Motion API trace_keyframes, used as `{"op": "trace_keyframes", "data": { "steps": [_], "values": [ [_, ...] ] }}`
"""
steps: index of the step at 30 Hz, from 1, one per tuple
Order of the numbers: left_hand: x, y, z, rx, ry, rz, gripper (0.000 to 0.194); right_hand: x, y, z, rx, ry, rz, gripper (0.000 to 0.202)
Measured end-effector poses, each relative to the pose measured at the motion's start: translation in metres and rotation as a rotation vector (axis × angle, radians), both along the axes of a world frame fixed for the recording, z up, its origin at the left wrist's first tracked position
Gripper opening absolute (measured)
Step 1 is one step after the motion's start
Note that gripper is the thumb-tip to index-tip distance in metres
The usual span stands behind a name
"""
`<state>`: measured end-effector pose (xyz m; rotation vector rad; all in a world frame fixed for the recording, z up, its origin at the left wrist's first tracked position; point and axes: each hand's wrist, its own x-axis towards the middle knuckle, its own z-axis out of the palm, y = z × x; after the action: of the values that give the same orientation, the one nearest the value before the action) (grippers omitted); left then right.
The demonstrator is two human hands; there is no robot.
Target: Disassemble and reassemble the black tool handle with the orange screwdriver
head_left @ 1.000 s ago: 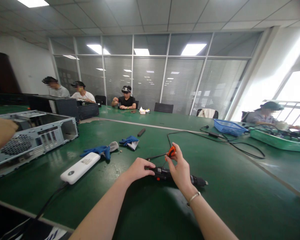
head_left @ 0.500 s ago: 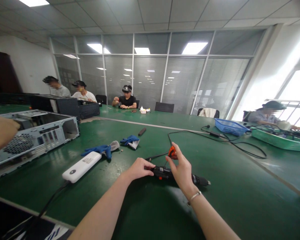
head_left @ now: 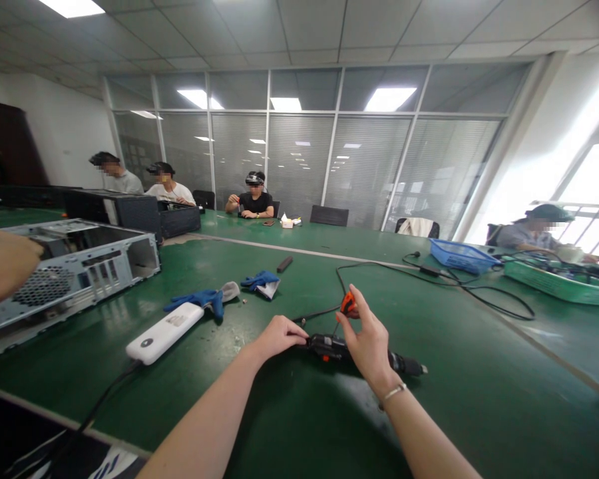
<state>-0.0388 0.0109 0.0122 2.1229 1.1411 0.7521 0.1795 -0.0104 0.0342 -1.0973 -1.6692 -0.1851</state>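
A black corded electric screwdriver [head_left: 324,345] with a small orange-red switch lies on its side on the green table in front of me. At its cable end, my left hand [head_left: 275,338] is closed, fingertips pinching the tail of the tool. My right hand [head_left: 369,346] is over its body, thumb and fingers closed round the orange handle of a small screwdriver [head_left: 348,304]. The thin shaft of that screwdriver points down to the black body; its tip is too small to make out. The wrist and palm hide part of the electric screwdriver's front half.
Left of my hands lie a white power bank-like box [head_left: 166,332] with a cable, blue gloves [head_left: 199,301] and a dark bar [head_left: 284,264]. An open computer case [head_left: 70,266] and another person's arm [head_left: 4,266] are further left. Blue [head_left: 462,256] and green [head_left: 559,283] baskets stand right.
The electric screwdriver and my right hand with the small orange screwdriver have shifted slightly right. My left hand has stayed nearly where it was, still at the tail end.
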Motion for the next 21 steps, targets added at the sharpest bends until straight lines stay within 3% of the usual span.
{"op": "trace_keyframes", "data": {
  "steps": [6, 13, 21],
  "values": [
    [0.004, -0.001, -0.001, -0.004, -0.005, 0.014, 0.02, -0.009, -0.009, -0.003, 0.141, 0.029, 0.023, 0.05],
    [0.005, 0.003, -0.008, 0.04, 0.039, 0.001, 0.019, -0.026, -0.016, -0.022, 0.221, -0.02, 0.21, 0.044],
    [0.005, 0.0, -0.004, 0.069, 0.061, -0.023, 0.018, -0.024, -0.017, -0.021, 0.207, 0.026, 0.188, 0.049]
  ]
}}
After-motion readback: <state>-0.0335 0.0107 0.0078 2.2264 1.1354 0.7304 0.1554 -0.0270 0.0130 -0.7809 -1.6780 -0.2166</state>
